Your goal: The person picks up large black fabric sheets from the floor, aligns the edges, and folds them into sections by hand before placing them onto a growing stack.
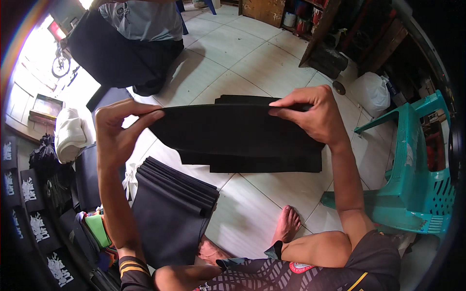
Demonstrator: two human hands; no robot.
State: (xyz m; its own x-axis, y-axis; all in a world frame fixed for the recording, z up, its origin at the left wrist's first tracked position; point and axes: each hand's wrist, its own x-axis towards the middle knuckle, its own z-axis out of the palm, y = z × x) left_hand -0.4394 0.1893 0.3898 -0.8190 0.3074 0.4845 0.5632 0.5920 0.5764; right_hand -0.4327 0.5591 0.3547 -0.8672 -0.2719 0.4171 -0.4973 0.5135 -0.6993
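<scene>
A black fabric piece (218, 128) is stretched between my two hands, its upper edge nearly straight and its lower left side curved. My left hand (119, 126) pinches its top left corner between thumb and fingers. My right hand (313, 116) pinches the upper edge at the right. Behind and below it, more black fabric (267, 167) with straight edges shows in part; whether it lies on the floor is hard to tell. Nearer my left knee, a stack of black fabric pieces (170, 213) lies with its edges fanned in steps.
A green plastic chair (407, 179) stands at the right. Ahead on the left sits another person (141, 29) with dark cloth. Black pieces with white prints (36, 228) and colourful folded cloth (98, 230) lie at the left. A white plastic bag (371, 92) rests at the far right.
</scene>
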